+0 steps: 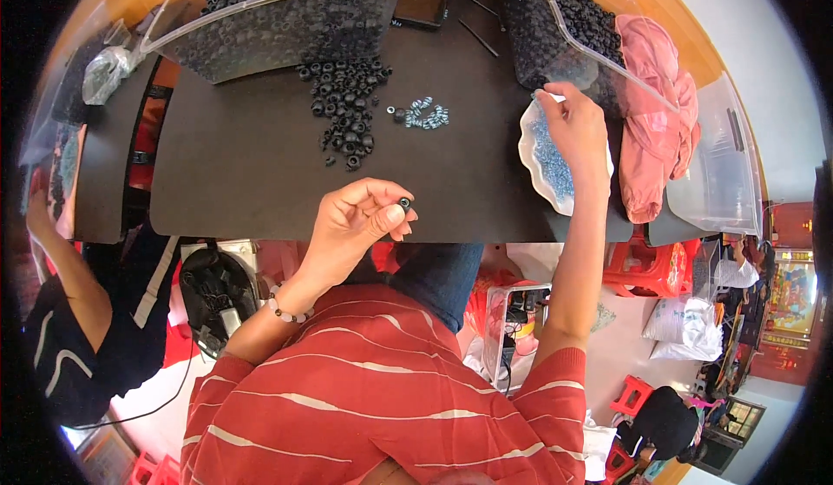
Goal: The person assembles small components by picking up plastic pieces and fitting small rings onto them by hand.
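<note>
My left hand [360,220], with a beaded bracelet at its wrist, pinches a small dark round bead [404,203] between thumb and fingertips over the table's near edge. My right hand [577,129] is over a white scalloped dish [528,151] of tiny light-blue beads [548,160]. Its thumb and forefinger are pressed together near the dish's far rim; anything between them is too small to make out. Farther off, loose black beads [347,103] spread across the dark table [252,155]. Beside them lies a little cluster of striped blue-and-white beads [427,116].
A clear bin [286,38] heaped with black beads stands far left, another bin [564,29] far right. Next to that are pink cloth [651,121] and a clear container [716,160]. A dark box [423,3] and thin rods [479,38] lie behind. Another person [95,303] sits left.
</note>
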Available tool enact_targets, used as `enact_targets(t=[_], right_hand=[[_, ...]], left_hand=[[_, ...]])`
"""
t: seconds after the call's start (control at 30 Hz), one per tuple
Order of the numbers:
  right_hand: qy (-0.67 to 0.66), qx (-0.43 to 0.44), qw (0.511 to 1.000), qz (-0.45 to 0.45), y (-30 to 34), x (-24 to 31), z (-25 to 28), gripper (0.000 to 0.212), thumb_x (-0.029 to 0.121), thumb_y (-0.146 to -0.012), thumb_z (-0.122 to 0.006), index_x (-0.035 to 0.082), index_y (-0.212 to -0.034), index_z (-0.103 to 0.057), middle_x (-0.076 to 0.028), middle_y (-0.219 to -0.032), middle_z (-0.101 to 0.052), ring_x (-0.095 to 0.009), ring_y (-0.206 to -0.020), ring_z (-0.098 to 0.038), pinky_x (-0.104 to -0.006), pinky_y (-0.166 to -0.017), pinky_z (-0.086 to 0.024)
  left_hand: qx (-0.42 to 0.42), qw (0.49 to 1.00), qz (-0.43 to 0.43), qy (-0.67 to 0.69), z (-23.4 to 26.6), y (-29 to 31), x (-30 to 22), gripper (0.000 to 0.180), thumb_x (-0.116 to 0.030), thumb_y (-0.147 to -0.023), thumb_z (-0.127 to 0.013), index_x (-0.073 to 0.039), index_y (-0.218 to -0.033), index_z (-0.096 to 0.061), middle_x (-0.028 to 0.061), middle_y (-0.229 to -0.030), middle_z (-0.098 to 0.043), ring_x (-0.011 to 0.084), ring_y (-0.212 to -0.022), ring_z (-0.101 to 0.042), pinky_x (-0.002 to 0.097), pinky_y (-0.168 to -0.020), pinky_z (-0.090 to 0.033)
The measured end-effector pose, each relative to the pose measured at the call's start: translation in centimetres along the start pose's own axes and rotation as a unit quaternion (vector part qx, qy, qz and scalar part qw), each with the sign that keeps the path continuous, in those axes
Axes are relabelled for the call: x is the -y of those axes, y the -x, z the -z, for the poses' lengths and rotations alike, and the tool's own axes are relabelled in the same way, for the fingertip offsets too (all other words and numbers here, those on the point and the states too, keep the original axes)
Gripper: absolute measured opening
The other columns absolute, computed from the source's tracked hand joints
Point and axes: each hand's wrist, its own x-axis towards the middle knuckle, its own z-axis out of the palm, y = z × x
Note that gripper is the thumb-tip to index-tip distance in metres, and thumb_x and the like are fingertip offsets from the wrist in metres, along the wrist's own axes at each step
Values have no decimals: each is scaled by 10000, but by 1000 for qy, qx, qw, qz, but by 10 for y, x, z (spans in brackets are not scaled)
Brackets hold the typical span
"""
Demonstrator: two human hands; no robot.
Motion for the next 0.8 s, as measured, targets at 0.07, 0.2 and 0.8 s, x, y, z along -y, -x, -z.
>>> enact_targets(t=[0.07,0.2,0.8], right_hand=[[23,20,999,-20,-7,6,-3,300,358,-848,-619,86,-954,-687,-182,-831,-681,-355,-800,-660,-431,-716,-503],[108,60,992,-18,-21,-2,-7,287,363,-836,-626,106,-939,-702,-176,-842,-684,-351,-851,-656,-425,-758,-506],[-81,62,992,71,27,-27,25,143,116,-842,-633,21,-942,-671,-104,-629,-595,-104,-535,-510,-273,-537,-425]], left_hand=[[1,1000,0,5,2,1,0,205,-127,-904,-634,10,-1055,-608,93,-886,-653,107,-747,-602,235,-682,-505],[9,1000,6,8,1,1,-1,205,-124,-904,-634,10,-1057,-608,92,-891,-654,102,-750,-603,231,-685,-509],[24,999,25,-9,1,-3,-3,206,-101,-899,-634,13,-1069,-610,81,-894,-660,97,-757,-613,224,-700,-509]])
